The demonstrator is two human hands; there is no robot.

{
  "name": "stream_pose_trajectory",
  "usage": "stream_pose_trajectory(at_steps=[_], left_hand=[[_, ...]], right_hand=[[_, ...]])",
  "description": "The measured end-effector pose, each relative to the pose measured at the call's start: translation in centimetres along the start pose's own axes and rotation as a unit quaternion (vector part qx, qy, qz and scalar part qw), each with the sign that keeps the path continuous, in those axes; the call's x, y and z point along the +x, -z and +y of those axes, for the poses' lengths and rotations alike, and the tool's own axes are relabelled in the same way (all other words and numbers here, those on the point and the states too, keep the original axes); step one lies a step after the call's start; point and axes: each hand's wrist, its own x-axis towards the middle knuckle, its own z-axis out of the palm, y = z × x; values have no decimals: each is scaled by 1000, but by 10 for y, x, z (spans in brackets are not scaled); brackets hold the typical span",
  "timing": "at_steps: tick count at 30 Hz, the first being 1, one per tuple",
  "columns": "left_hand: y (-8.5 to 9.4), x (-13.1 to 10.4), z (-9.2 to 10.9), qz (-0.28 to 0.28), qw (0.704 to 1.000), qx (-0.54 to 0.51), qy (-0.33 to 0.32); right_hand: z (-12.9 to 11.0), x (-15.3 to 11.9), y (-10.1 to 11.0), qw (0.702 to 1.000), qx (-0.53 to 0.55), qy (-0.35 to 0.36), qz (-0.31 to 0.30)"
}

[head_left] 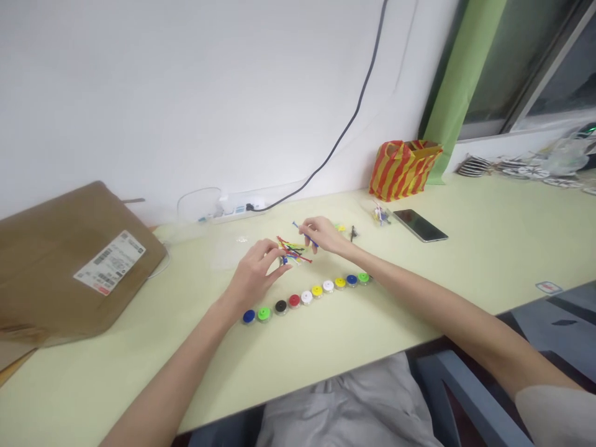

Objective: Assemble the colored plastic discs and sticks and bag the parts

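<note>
My right hand (323,234) pinches a thin blue stick (307,234), tilted above the table. To its left, the fingers of my left hand (256,273) are curled in at the edge of a loose pile of thin coloured sticks (294,247), mostly red, yellow, black and blue. A small blue bit shows at the left fingertips; what they hold is hard to make out. In front of both hands runs a slanted row of small clear round pots with coloured lids, among them a black lid (280,307), a red lid (294,300) and a white lid (328,286).
A brown parcel (60,267) lies on the left. Along the wall are a power strip (233,213) with a black cable and a striped bag (404,171). A tablet or phone (419,225) and a small clear packet (380,214) lie right of my hands.
</note>
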Motion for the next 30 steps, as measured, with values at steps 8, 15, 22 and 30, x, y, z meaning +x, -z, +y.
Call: stream_pose_trajectory(at_steps=[8, 15, 22, 30], left_hand=[[-1, -10, -24, 7, 984, -82, 161], [-1, -10, -20, 86, 963, -138, 216], [1, -10, -19, 76, 969, -139, 188], [9, -15, -35, 47, 963, -115, 240]], right_hand=[[-52, -10, -25, 979, -130, 155, 2], [-65, -15, -38, 988, 101, 109, -49], [-66, 1, -27, 987, 61, 130, -66], [-73, -26, -52, 926, -288, 146, -197]])
